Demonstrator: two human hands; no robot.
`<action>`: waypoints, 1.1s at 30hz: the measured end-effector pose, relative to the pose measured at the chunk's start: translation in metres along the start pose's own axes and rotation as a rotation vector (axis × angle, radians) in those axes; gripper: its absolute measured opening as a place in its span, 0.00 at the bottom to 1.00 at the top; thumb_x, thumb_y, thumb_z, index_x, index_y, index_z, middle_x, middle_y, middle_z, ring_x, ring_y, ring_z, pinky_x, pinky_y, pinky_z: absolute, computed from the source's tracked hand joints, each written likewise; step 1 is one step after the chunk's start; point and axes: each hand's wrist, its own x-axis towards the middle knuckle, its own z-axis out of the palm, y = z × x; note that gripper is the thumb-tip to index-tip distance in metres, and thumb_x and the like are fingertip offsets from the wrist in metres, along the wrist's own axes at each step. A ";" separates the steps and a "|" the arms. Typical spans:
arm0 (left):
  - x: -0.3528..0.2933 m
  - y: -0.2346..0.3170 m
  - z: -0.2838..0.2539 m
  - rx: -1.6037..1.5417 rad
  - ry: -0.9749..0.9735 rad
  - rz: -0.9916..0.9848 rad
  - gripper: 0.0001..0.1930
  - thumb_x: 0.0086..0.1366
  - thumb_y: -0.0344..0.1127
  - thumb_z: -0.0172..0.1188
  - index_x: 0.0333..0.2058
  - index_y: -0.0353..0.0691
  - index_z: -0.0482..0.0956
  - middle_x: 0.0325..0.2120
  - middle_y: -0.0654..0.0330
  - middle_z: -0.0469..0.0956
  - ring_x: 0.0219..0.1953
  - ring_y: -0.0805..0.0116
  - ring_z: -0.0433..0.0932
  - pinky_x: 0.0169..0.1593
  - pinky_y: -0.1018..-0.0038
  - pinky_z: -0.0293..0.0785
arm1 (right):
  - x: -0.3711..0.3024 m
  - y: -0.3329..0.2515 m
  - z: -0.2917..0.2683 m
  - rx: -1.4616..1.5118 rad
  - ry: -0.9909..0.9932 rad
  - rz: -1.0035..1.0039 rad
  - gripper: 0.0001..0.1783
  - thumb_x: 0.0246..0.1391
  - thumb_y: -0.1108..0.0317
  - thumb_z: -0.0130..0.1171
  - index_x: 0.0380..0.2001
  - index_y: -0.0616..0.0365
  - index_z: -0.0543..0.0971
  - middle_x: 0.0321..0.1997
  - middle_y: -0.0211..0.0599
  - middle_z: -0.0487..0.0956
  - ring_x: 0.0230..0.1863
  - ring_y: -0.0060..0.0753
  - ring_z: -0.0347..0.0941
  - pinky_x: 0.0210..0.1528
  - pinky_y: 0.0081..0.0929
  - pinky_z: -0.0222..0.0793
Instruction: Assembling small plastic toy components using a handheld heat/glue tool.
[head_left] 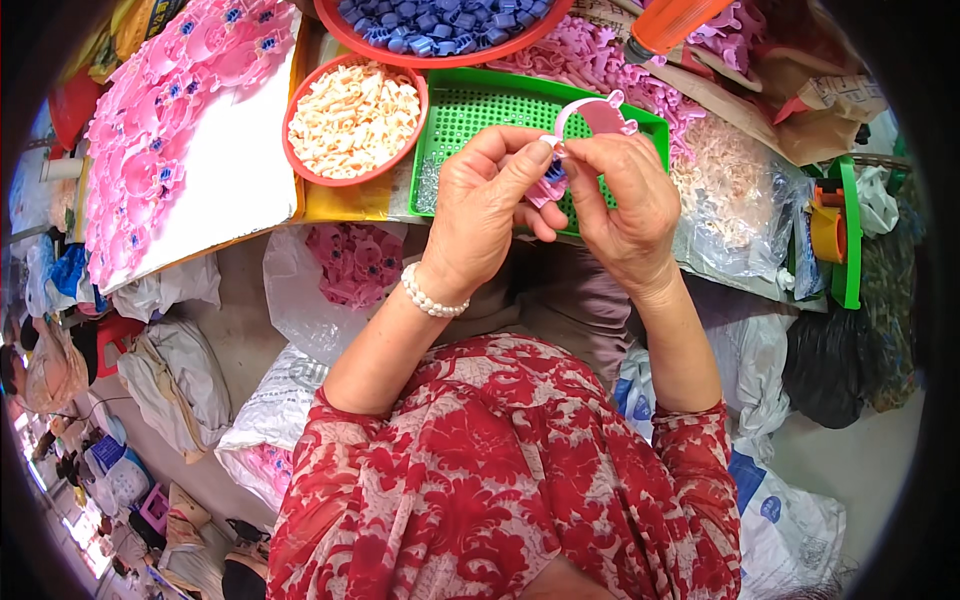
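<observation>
My left hand (475,205), a bead bracelet at its wrist, pinches one side of a pink plastic part between thumb and fingers. My right hand (625,195) grips the other side, fingertips close to the left thumb. Above the fingers sticks up the curved, knobbed end of this pink plastic part (605,115). A dark blue piece shows low between the hands; the fingers hide how it joins the pink one. Both hands are over a green perforated tray (480,108), which has small clear bits (429,180) in its left end.
Left of the tray stands a red bowl of cream-coloured pieces (352,118); behind is a red basin of blue pieces (440,25). Pink parts with blue centres (150,170) cover a white board. At right lie pale pieces in clear plastic (725,190) and an orange-handled tool (675,22).
</observation>
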 end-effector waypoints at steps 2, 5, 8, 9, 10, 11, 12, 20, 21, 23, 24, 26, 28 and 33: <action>0.000 0.000 -0.001 0.001 0.003 -0.002 0.13 0.64 0.37 0.55 0.39 0.32 0.72 0.26 0.58 0.75 0.18 0.73 0.76 0.18 0.83 0.73 | -0.001 -0.001 0.001 0.036 -0.014 0.029 0.11 0.42 0.80 0.63 0.32 0.60 0.76 0.28 0.37 0.77 0.30 0.36 0.75 0.33 0.28 0.68; 0.000 0.001 0.000 -0.004 -0.002 -0.005 0.13 0.64 0.37 0.55 0.39 0.32 0.72 0.26 0.58 0.75 0.18 0.73 0.76 0.18 0.83 0.73 | 0.000 -0.002 0.001 0.050 -0.009 0.054 0.10 0.43 0.80 0.62 0.32 0.60 0.76 0.28 0.38 0.77 0.30 0.36 0.75 0.33 0.28 0.68; 0.001 0.001 0.000 -0.009 -0.007 -0.002 0.13 0.64 0.37 0.55 0.40 0.32 0.72 0.26 0.58 0.75 0.17 0.73 0.76 0.17 0.83 0.73 | -0.001 -0.003 0.001 0.064 -0.005 0.084 0.09 0.44 0.80 0.62 0.32 0.61 0.77 0.28 0.38 0.77 0.30 0.35 0.75 0.33 0.26 0.69; 0.001 0.000 -0.001 -0.009 -0.003 -0.001 0.13 0.64 0.37 0.55 0.39 0.32 0.72 0.26 0.58 0.75 0.17 0.73 0.76 0.17 0.83 0.73 | -0.002 -0.003 0.002 0.065 -0.004 0.083 0.09 0.44 0.80 0.62 0.32 0.61 0.77 0.28 0.38 0.77 0.30 0.35 0.75 0.33 0.26 0.69; 0.001 0.000 -0.001 -0.009 0.000 0.001 0.13 0.64 0.37 0.56 0.39 0.32 0.72 0.25 0.58 0.75 0.17 0.73 0.76 0.17 0.83 0.73 | -0.004 -0.003 0.003 0.095 -0.012 0.138 0.09 0.45 0.80 0.62 0.32 0.61 0.77 0.28 0.37 0.77 0.30 0.33 0.75 0.33 0.25 0.69; 0.001 0.000 -0.001 -0.008 0.000 0.002 0.13 0.64 0.37 0.56 0.39 0.32 0.72 0.25 0.58 0.75 0.17 0.73 0.76 0.17 0.83 0.73 | -0.005 -0.003 0.004 0.124 -0.019 0.193 0.08 0.45 0.80 0.62 0.32 0.61 0.77 0.28 0.37 0.77 0.30 0.31 0.75 0.33 0.23 0.69; 0.001 -0.001 -0.001 0.001 0.006 0.007 0.13 0.64 0.37 0.56 0.39 0.32 0.72 0.25 0.58 0.75 0.17 0.73 0.76 0.17 0.83 0.73 | -0.007 -0.003 0.004 0.123 -0.018 0.192 0.08 0.45 0.80 0.62 0.32 0.61 0.77 0.28 0.37 0.77 0.30 0.31 0.75 0.33 0.23 0.69; -0.001 -0.003 0.001 0.051 0.001 0.042 0.14 0.64 0.37 0.56 0.41 0.31 0.73 0.27 0.58 0.77 0.17 0.75 0.75 0.17 0.84 0.72 | -0.013 -0.001 0.001 0.202 0.000 0.237 0.07 0.47 0.81 0.61 0.32 0.62 0.76 0.29 0.36 0.77 0.31 0.28 0.74 0.34 0.21 0.70; -0.002 -0.002 0.002 0.054 0.005 0.044 0.14 0.64 0.37 0.56 0.41 0.31 0.74 0.27 0.58 0.77 0.17 0.75 0.75 0.17 0.84 0.72 | -0.013 -0.001 0.001 0.201 0.000 0.237 0.07 0.47 0.81 0.61 0.32 0.62 0.76 0.29 0.36 0.77 0.31 0.28 0.74 0.34 0.21 0.70; -0.002 -0.002 0.003 0.056 0.009 0.046 0.14 0.64 0.37 0.56 0.41 0.31 0.74 0.27 0.58 0.77 0.17 0.75 0.75 0.17 0.84 0.72 | -0.013 -0.001 0.000 0.204 0.009 0.210 0.08 0.46 0.81 0.61 0.31 0.62 0.76 0.29 0.36 0.77 0.31 0.28 0.74 0.34 0.22 0.70; -0.003 -0.002 0.004 0.069 0.016 0.053 0.14 0.64 0.37 0.56 0.41 0.30 0.75 0.26 0.58 0.77 0.17 0.75 0.75 0.17 0.84 0.72 | -0.013 -0.001 0.000 0.203 0.010 0.209 0.08 0.46 0.81 0.61 0.31 0.62 0.76 0.29 0.36 0.77 0.31 0.28 0.74 0.34 0.22 0.70; -0.003 -0.003 0.004 0.083 0.023 0.061 0.14 0.64 0.37 0.56 0.41 0.30 0.75 0.26 0.58 0.77 0.16 0.75 0.75 0.16 0.84 0.72 | -0.013 -0.001 0.000 0.198 0.019 0.193 0.08 0.46 0.81 0.61 0.31 0.62 0.76 0.29 0.36 0.77 0.31 0.28 0.74 0.33 0.22 0.70; -0.004 -0.003 0.004 0.082 0.034 0.068 0.14 0.64 0.37 0.56 0.41 0.30 0.75 0.25 0.58 0.77 0.16 0.75 0.75 0.16 0.84 0.71 | -0.012 -0.002 0.001 0.187 0.018 0.195 0.08 0.46 0.81 0.62 0.31 0.62 0.76 0.28 0.36 0.77 0.30 0.28 0.74 0.33 0.22 0.70; -0.004 -0.002 0.004 0.091 0.042 0.069 0.14 0.64 0.37 0.55 0.41 0.30 0.75 0.24 0.58 0.77 0.16 0.76 0.75 0.16 0.84 0.71 | -0.010 -0.002 0.003 0.186 0.021 0.195 0.08 0.46 0.80 0.62 0.31 0.61 0.76 0.28 0.36 0.77 0.30 0.28 0.74 0.32 0.22 0.70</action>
